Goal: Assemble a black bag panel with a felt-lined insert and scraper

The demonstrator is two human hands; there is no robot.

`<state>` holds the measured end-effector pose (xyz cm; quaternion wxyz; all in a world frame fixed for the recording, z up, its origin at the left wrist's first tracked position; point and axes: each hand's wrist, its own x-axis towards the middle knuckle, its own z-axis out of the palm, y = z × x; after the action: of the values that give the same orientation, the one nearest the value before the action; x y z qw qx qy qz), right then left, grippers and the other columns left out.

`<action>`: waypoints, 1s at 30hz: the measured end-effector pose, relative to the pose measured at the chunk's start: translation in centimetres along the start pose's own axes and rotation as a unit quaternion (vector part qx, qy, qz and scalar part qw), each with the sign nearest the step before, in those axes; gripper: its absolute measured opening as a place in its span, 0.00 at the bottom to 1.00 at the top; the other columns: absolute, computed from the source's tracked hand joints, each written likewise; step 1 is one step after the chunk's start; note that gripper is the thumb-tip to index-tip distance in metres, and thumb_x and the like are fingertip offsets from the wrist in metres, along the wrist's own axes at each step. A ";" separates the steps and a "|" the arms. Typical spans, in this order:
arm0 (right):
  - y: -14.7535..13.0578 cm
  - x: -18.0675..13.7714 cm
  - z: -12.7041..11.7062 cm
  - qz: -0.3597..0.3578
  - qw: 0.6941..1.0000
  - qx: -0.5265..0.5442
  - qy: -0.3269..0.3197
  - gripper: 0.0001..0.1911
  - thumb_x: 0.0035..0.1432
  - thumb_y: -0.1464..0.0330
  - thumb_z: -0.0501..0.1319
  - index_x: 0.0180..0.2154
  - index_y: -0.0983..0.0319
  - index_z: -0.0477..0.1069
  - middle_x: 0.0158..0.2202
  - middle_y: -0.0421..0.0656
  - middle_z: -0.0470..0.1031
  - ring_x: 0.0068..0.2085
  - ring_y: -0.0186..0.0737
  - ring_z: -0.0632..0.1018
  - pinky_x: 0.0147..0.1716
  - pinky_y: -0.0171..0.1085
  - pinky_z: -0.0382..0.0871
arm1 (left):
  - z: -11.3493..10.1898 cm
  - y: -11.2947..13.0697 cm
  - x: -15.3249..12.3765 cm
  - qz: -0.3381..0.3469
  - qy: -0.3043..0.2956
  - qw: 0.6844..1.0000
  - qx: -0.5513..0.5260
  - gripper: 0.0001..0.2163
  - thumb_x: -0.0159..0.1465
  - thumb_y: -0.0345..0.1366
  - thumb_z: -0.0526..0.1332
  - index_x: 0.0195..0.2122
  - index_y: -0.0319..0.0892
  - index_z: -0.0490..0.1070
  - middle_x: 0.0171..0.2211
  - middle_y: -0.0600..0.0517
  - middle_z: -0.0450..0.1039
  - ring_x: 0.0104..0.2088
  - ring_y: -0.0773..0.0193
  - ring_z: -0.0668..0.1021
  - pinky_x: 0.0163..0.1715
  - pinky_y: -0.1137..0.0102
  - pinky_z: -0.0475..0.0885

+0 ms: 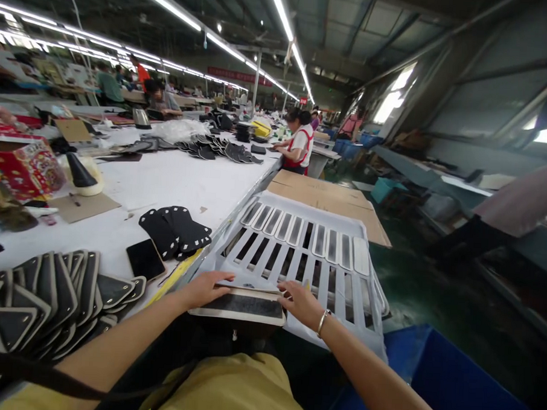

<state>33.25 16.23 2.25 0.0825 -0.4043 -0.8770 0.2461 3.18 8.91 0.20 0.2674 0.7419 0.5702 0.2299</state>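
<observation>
A long rectangular panel [239,305] with a dark middle and a pale border lies just in front of my body. My left hand [206,290] grips its left end, thumb and fingers at the upper edge. At the other end my right hand [302,304], with a bangle at the wrist, has its fingers curled on the panel's upper corner. A thin pale strip [252,282] spans between the hands along the far edge. Beyond it is a white slatted rack [271,262], with several narrow dark-centred pieces [295,229] in a row on top.
Left on the white table [179,180] are fanned dark panels with pale edges [65,292], a phone [145,260] and black cut pieces [175,230]. A blue bin [456,382] stands low right. Cardboard [323,195] lies behind the rack. A co-worker [298,142] works farther along.
</observation>
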 end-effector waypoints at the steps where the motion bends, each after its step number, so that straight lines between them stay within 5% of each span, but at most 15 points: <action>1: 0.0 0.2 -0.1 -0.013 1.000 -0.019 -0.007 0.11 0.58 0.71 0.58 0.45 0.63 0.69 0.43 0.46 0.73 0.40 0.39 0.75 0.43 0.37 0.67 | 0.4 0.6 1.0 0.023 -0.033 0.999 0.024 0.18 0.61 0.39 0.55 0.51 0.43 0.70 0.50 0.49 0.73 0.50 0.58 0.74 0.53 0.66 0.64; 5: -0.1 1.0 0.0 -0.037 0.995 -0.083 -0.032 0.11 0.62 0.69 0.56 0.45 0.63 0.70 0.43 0.48 0.74 0.45 0.46 0.74 0.47 0.42 0.65 | 2.2 2.0 4.1 0.059 -0.095 0.993 0.042 0.15 0.62 0.38 0.55 0.48 0.45 0.73 0.46 0.52 0.75 0.47 0.61 0.76 0.49 0.71 0.66; 18: -0.5 2.1 -0.2 -0.044 0.982 -0.155 -0.095 0.12 0.63 0.71 0.53 0.33 0.65 0.75 0.35 0.47 0.77 0.39 0.41 0.76 0.41 0.36 0.64 | 4.5 4.3 7.5 0.090 -0.149 0.981 0.088 0.14 0.61 0.33 0.54 0.45 0.46 0.75 0.42 0.53 0.77 0.42 0.63 0.78 0.42 0.75 0.67; 30: 0.6 2.7 -1.3 -0.062 0.983 -0.102 -0.137 0.12 0.59 0.73 0.55 0.38 0.60 0.77 0.35 0.40 0.79 0.38 0.37 0.77 0.38 0.30 0.64 | 3.8 5.1 8.4 0.102 -0.201 0.971 0.074 0.14 0.60 0.29 0.54 0.44 0.44 0.76 0.39 0.53 0.78 0.36 0.66 0.78 0.36 0.78 0.66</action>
<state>32.31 19.04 2.98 -0.0650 -0.3178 -0.9239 0.2031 11.37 15.49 1.03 0.2960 0.8451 0.4411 0.0595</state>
